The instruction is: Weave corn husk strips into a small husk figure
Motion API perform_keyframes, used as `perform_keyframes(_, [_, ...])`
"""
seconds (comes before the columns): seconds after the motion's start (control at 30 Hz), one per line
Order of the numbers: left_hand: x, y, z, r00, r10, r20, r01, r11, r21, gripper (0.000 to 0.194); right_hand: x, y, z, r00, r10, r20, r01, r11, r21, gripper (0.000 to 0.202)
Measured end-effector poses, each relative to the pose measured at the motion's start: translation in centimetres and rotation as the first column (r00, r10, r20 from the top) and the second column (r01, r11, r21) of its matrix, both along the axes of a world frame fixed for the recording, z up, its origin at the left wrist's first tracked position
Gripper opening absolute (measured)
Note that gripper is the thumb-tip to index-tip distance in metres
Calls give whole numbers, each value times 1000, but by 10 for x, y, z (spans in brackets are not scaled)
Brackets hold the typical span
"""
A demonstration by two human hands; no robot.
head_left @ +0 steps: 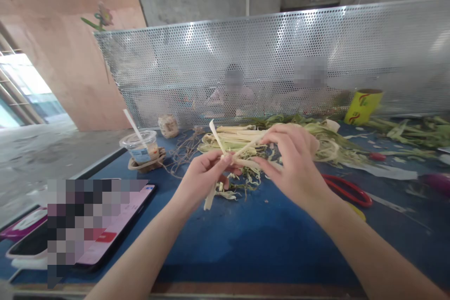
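Pale, flat husk strips (248,146) meet and cross at the fingertips of my left hand (204,171), which pinches them at the crossing. One end sticks up and another hangs below that hand. Opposite it, my right hand (295,154) has thumb and fingers closed around strips that run over from the crossing. Whether the strips are knotted or only folded there is too small to tell. Behind the hands lies a pile of pale and green husks (225,137). Shredded scraps (228,194) lie on the blue tabletop (246,248) just beneath them.
Red-handled scissors (351,191) lie right of my right forearm. At the left are a lidded cup (140,145) with a straw, tangled twine (184,150) and a tablet (116,229). A yellow tube (363,107) stands before a perforated metal screen (197,56); people sit behind it.
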State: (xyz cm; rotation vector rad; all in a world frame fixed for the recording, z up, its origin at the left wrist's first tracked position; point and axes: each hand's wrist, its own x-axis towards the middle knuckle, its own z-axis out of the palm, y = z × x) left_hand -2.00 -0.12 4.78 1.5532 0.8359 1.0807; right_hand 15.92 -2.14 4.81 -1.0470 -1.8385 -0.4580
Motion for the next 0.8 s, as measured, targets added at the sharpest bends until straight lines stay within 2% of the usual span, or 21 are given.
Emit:
perform_keyframes(0.03, [0, 1, -1, 999, 3, 36, -2, 1000, -4, 23, -3, -1, -3, 1000, 1, 9, -2, 1000, 9, 20])
perform_keyframes(0.1, [0, 2, -3, 998, -6, 61, 7, 1000, -6, 23, -9, 0, -9, 997, 47, 67, -43, 997, -60, 25])
perform_keyframes(0.2, [0, 1, -4, 999, -3, 52, 3, 1000, 6, 25, -13, 3, -17, 986, 89, 143, -57, 975, -215, 12])
perform_keyframes(0.37, [-2, 3, -3, 994, 91, 58, -93, 995, 44, 16, -7, 5, -11, 959, 191, 209, -110, 932, -345, 21])
perform_keyframes(0.5, [-6, 9, -3, 984, 156, 86, -164, 981, 102, 18, 1, -1, 2, 936, 325, 135, -224, 847, -481, 23])
perform_keyframes(0.57, [-6, 10, -3, 978, 173, 118, -187, 976, 115, 19, 5, -2, 6, 919, 383, 87, -270, 777, -568, 28])
perform_keyframes(0.63, [-5, 10, -3, 977, 154, 149, -169, 981, 91, 21, 8, -2, 7, 923, 383, 21, -278, 707, -650, 28])
perform_keyframes(0.7, [-3, 7, -4, 981, 94, 169, -101, 994, 33, 27, 8, -1, 5, 945, 320, -63, -278, 686, -672, 20])
perform_keyframes(0.8, [3, 2, -5, 989, 41, 142, -37, 999, -28, 35, 3, 0, -1, 947, 272, -172, -316, 688, -653, 42])
